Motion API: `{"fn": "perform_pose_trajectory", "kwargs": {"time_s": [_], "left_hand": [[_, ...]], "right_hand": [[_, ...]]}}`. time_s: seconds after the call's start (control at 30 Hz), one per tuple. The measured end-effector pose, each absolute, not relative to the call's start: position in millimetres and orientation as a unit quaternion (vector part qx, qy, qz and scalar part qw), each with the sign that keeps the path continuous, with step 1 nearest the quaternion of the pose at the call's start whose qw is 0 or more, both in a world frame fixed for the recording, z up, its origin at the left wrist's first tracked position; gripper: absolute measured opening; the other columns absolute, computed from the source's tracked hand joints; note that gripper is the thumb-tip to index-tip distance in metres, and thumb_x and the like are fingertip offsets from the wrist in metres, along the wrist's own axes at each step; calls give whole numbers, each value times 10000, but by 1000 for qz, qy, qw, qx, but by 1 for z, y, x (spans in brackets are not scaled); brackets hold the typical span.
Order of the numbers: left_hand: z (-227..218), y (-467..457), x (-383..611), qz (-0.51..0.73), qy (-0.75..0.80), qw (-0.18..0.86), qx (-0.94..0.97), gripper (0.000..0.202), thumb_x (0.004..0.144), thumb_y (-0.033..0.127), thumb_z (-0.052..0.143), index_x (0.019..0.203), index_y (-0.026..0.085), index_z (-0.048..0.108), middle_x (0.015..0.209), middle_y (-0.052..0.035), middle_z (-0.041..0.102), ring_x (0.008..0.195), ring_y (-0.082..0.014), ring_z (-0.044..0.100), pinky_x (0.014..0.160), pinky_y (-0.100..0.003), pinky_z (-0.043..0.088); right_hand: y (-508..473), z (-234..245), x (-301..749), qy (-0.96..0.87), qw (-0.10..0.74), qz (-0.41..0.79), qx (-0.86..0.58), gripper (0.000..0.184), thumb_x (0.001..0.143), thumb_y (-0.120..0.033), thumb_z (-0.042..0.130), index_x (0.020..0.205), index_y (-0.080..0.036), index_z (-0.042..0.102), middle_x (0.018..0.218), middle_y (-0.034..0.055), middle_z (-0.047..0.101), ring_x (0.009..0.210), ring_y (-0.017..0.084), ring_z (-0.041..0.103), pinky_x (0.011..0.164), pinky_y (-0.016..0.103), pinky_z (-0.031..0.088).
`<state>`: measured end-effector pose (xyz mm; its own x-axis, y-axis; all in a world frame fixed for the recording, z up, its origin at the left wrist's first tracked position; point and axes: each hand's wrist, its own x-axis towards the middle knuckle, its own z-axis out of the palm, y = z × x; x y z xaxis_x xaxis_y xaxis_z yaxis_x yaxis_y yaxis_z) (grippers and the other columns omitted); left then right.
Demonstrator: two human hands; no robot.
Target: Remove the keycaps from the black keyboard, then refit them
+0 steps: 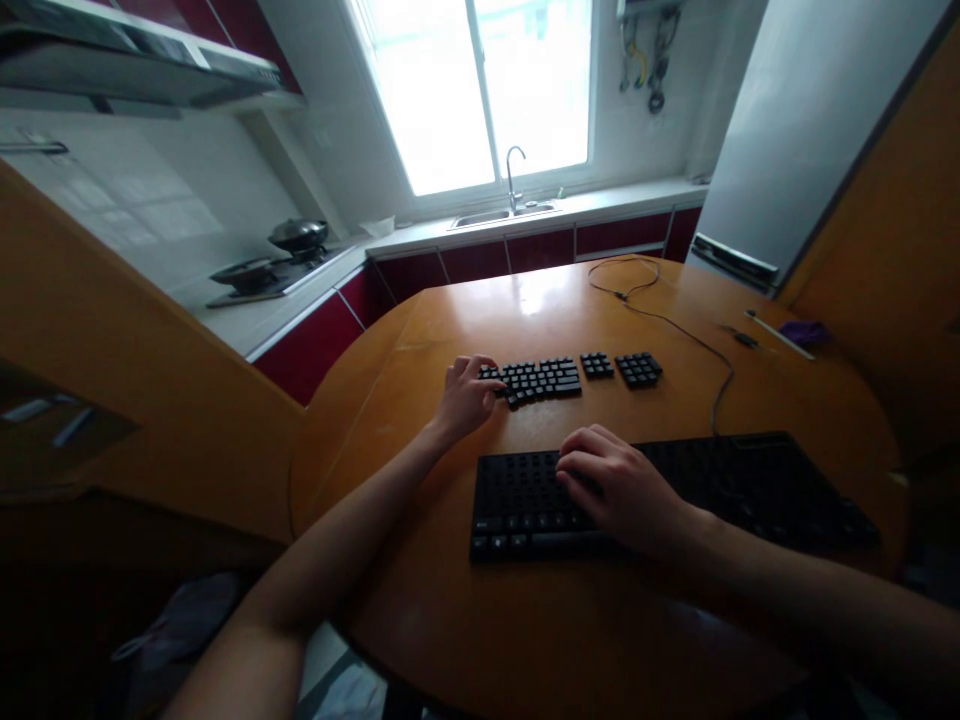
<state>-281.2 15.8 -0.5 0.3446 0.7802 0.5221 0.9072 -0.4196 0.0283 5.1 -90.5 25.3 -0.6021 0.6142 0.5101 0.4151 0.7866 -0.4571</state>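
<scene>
A black keyboard with most keycaps off lies on the round wooden table. My right hand rests on its left half, fingers curled down onto the bare frame. Farther back, loose black keycaps sit in three groups: a large block, a small one and another. My left hand reaches to the left end of the large block, fingers pinched on a keycap there.
The keyboard's cable loops across the table's back right. A white stick and a purple object lie at the right edge. Behind are a counter with a sink, a stove with a wok, and a fridge.
</scene>
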Motion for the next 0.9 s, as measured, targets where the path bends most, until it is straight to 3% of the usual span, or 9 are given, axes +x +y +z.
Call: {"fn": "perform_pose_trajectory", "kwargs": {"time_s": [0.5, 0.8, 0.9], "left_hand": [[-6, 23, -280, -219, -525, 139, -811, 337, 847, 113, 603, 1022, 322, 801, 1304, -51, 576, 1160, -298, 428, 954, -479, 404], [-8, 25, -281, -247, -531, 129, -800, 394, 821, 67, 594, 1077, 302, 782, 1255, -59, 599, 1137, -289, 446, 970, -473, 420], [-4, 21, -279, -274, -527, 124, -794, 317, 865, 109, 590, 1055, 272, 785, 1189, -65, 633, 1103, -271, 473, 957, -442, 440]], "right_hand": [[-95, 27, 8, -883, 332, 182, -277, 170, 968, -161, 550, 871, -176, 688, 966, 84, 658, 920, 208, 586, 838, 373, 526], [-95, 25, 8, -882, 338, 179, -277, 158, 957, -160, 560, 887, -195, 698, 978, 88, 670, 923, 216, 602, 835, 382, 537], [-96, 28, 11, -880, 340, 180, -279, 148, 953, -165, 569, 896, -194, 702, 980, 85, 669, 919, 210, 604, 835, 372, 534]]}}
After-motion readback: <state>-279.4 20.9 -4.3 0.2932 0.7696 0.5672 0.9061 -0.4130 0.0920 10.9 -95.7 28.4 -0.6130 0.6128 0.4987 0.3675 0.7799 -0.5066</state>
